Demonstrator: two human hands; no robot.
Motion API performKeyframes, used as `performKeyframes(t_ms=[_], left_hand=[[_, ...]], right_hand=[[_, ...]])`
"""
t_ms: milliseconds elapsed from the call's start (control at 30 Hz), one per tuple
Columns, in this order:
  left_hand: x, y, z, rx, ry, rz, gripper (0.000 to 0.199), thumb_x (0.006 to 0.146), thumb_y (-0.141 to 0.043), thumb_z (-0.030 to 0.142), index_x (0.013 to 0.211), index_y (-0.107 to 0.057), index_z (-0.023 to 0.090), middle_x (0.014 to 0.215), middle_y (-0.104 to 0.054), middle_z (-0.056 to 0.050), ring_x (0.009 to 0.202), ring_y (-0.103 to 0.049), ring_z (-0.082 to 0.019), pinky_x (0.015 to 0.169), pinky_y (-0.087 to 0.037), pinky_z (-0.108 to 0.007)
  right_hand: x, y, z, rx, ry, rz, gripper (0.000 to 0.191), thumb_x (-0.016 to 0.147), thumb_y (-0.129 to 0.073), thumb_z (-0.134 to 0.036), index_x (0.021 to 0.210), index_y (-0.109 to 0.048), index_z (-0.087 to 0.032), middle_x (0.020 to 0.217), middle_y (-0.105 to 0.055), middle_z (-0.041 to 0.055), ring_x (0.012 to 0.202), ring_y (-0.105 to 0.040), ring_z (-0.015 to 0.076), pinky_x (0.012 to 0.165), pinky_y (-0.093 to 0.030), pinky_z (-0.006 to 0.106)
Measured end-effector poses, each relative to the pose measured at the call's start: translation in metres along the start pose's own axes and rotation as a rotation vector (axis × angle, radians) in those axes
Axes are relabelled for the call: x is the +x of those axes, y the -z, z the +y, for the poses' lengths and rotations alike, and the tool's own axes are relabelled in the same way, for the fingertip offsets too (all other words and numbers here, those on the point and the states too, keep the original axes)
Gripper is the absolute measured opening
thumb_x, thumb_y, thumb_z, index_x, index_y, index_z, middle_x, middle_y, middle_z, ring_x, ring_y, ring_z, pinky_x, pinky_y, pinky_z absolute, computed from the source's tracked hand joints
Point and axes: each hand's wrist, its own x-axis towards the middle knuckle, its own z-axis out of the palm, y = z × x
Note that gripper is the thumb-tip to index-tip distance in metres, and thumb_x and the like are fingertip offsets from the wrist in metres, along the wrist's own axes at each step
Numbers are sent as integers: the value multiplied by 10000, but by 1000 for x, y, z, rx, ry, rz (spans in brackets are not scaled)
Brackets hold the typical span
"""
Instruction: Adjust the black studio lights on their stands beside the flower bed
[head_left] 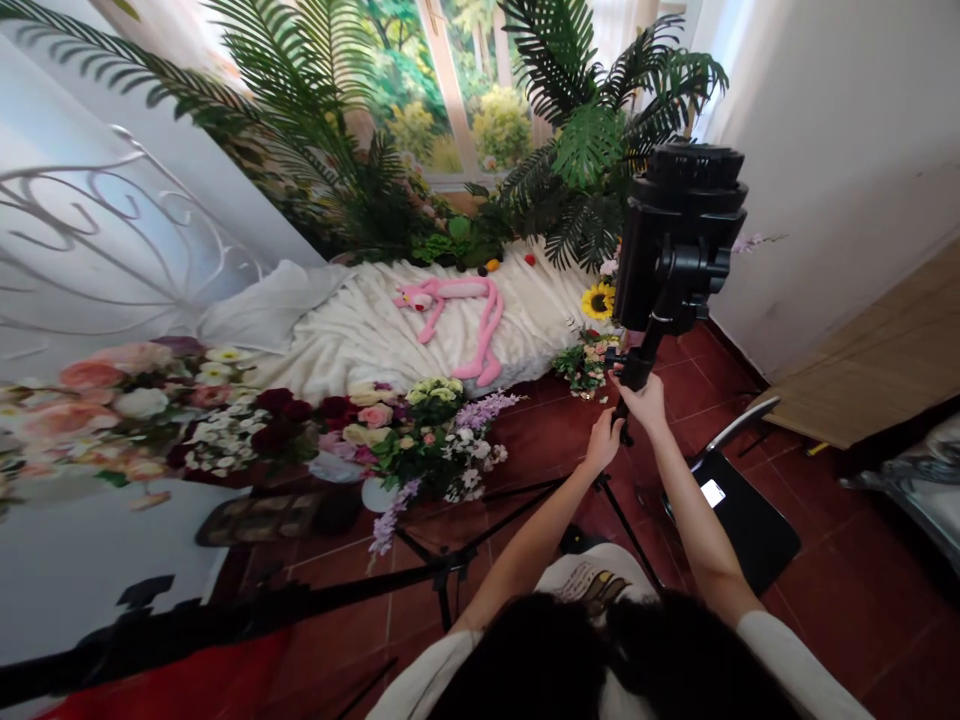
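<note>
A black studio light (681,235) tops a black light stand (636,368) that rises in front of me. My left hand (603,441) is closed around the stand's pole, low down near a knob. Just above it, my right hand (643,404) wraps the pole below the lamp head. The fingers of both hands are partly hidden behind the pole. Beyond the stand, a pink plush toy (480,290) with long limbs lies on a cream fluffy blanket (341,330). A sunflower (598,300) shows close to the left of the light.
Flower bunches (405,435) line the bed's near side. Palm leaves (300,90) stand behind. A black chair (742,520) bearing a lit phone (712,492) is at my right. Another black stand (442,568) crosses the lower left. A wooden board (870,350) leans at right.
</note>
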Motion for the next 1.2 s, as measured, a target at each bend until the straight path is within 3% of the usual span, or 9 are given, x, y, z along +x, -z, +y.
performKeyframes(t_ms=[200, 367, 467, 633, 733, 867, 967, 1067, 1200], left_hand=[[-2, -10, -6, -54, -11, 76, 349, 921, -344, 376, 1156, -500, 171, 1083, -594, -105, 1000, -567, -191, 908, -433, -341], [-2, -8, -5, -41, -15, 40, 321, 922, -354, 353, 1144, -509, 183, 1090, -596, -106, 1017, -564, -191, 913, -432, -341], [-2, -7, -3, -18, 0, 45, 323, 923, -352, 363, 1135, -513, 180, 1079, -597, -106, 1023, -562, -194, 914, -429, -342], [-3, -7, -3, -15, 16, 37, 334, 923, -350, 380, 1133, -513, 178, 1084, -596, -103, 1014, -565, -187, 910, -431, -331], [-3, -8, -2, -29, 25, 44, 336, 920, -358, 386, 1131, -519, 180, 1080, -598, -97, 1009, -568, -182, 912, -432, -328], [-3, -4, 2, -92, 49, 24, 354, 910, -381, 404, 1151, -522, 187, 1112, -599, -92, 1036, -569, -178, 936, -432, -334], [-7, 11, 4, -158, 36, -7, 364, 899, -407, 414, 1169, -531, 204, 1175, -593, -85, 1095, -557, -172, 972, -422, -342], [-20, 41, -2, -201, 37, 9, 365, 897, -410, 425, 1151, -558, 209, 1200, -596, -85, 1130, -549, -170, 983, -421, -347], [-52, 96, -27, -199, 208, 148, 395, 893, -388, 474, 1028, -605, 173, 975, -674, -81, 893, -645, -155, 888, -477, -334]], right_hand=[[-37, 17, 9, -156, 10, 12, 408, 738, -624, -465, 1017, -570, -173, 939, -680, 75, 855, -636, 200, 789, -495, 323], [-99, 35, 56, -229, -145, -9, 409, 785, -565, -481, 1053, -506, -178, 909, -658, 86, 838, -634, 204, 784, -490, 343], [-119, 31, 81, -197, -259, 24, 322, 827, -503, -466, 1000, -511, -194, 863, -649, 66, 797, -633, 197, 747, -488, 331], [-113, 10, 100, 372, -654, 158, 52, 836, -484, -264, 810, -481, -219, 628, -549, -33, 475, -522, 112, 498, -454, 228], [-106, 5, 103, 638, -817, 114, 166, 806, -447, -121, 667, -444, -212, 487, -425, -68, 378, -433, 85, 438, -431, 196], [-111, 6, 103, 1004, -987, 137, 212, 781, -428, -44, 651, -493, -198, 489, -495, -44, 405, -500, 90, 463, -471, 193], [-125, 3, 101, 1080, -1086, 179, 207, 776, -427, -35, 687, -551, -175, 583, -615, -1, 498, -601, 97, 531, -513, 198], [-138, -7, 95, 1066, -1164, 114, 176, 786, -453, -62, 703, -564, -171, 677, -681, 31, 624, -669, 110, 622, -540, 216], [-146, -29, 84, 972, -1187, 5, 140, 822, -469, -123, 742, -563, -190, 703, -704, 33, 670, -686, 117, 653, -548, 230]])
